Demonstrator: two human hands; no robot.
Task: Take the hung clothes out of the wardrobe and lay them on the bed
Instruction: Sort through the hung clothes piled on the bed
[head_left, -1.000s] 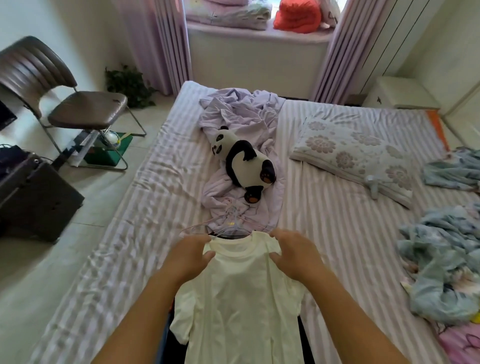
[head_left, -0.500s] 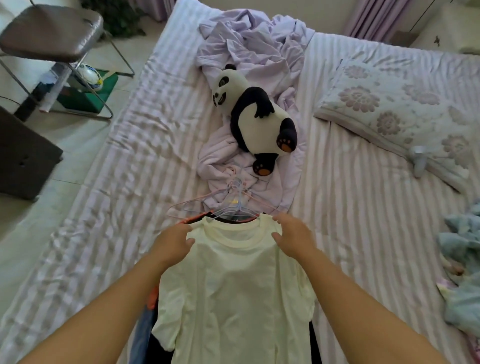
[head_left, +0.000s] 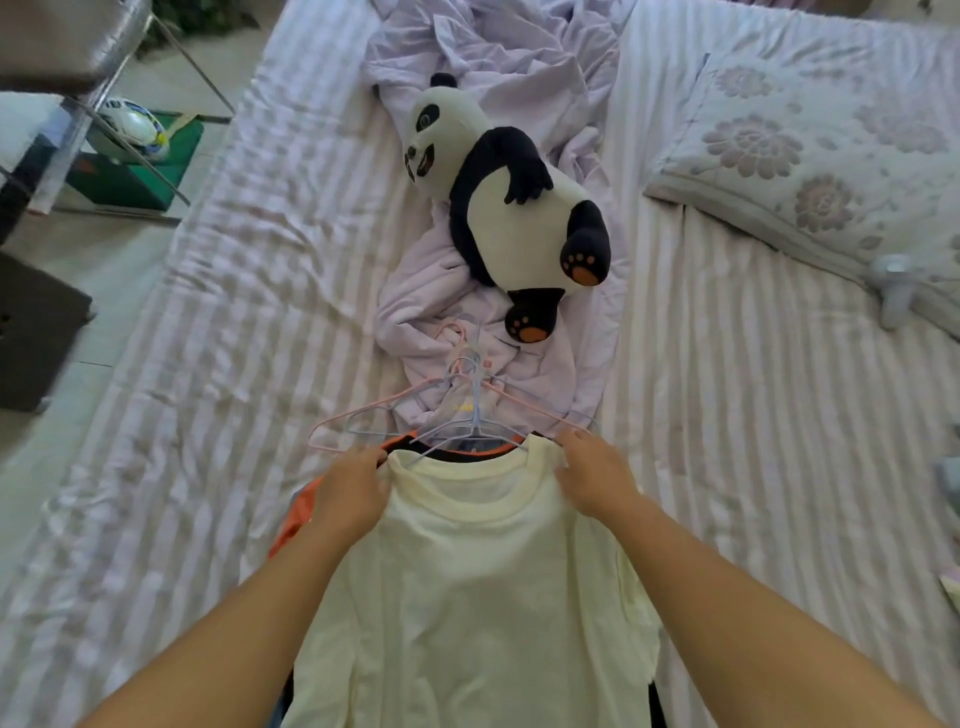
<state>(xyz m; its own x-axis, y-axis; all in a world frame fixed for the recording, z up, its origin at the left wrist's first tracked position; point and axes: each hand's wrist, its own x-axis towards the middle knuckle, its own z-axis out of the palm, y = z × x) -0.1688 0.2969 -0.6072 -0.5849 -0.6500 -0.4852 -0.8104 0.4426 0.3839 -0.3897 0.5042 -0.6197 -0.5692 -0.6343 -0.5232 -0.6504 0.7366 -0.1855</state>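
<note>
Nearest to me, my two forearms reach forward over a pale cream T-shirt (head_left: 467, 597) that lies flat on the striped bed (head_left: 727, 467), topmost of a stack of hung clothes; an orange garment (head_left: 298, 519) and something dark peek out from under it. My left hand (head_left: 353, 493) grips the shirt's left shoulder, fingers curled over the fabric near the collar. My right hand (head_left: 597, 478) holds the right shoulder the same way, thumb tucked onto the cloth and fingers bent over the edge. Just beyond my knuckles, a bundle of thin wire hangers (head_left: 457, 410), pink and pale blue, fans out from the neckline, their hooks resting on a crumpled lilac sheet (head_left: 467, 358). Farther up, a plush panda (head_left: 514, 208) lies on its back on that sheet, feet towards me. To the right sits a floral pillow (head_left: 810, 156). Off the bed's left edge, on the floor, I see a ball (head_left: 132, 130) on a green box (head_left: 135, 176) under a chair's metal legs.
</note>
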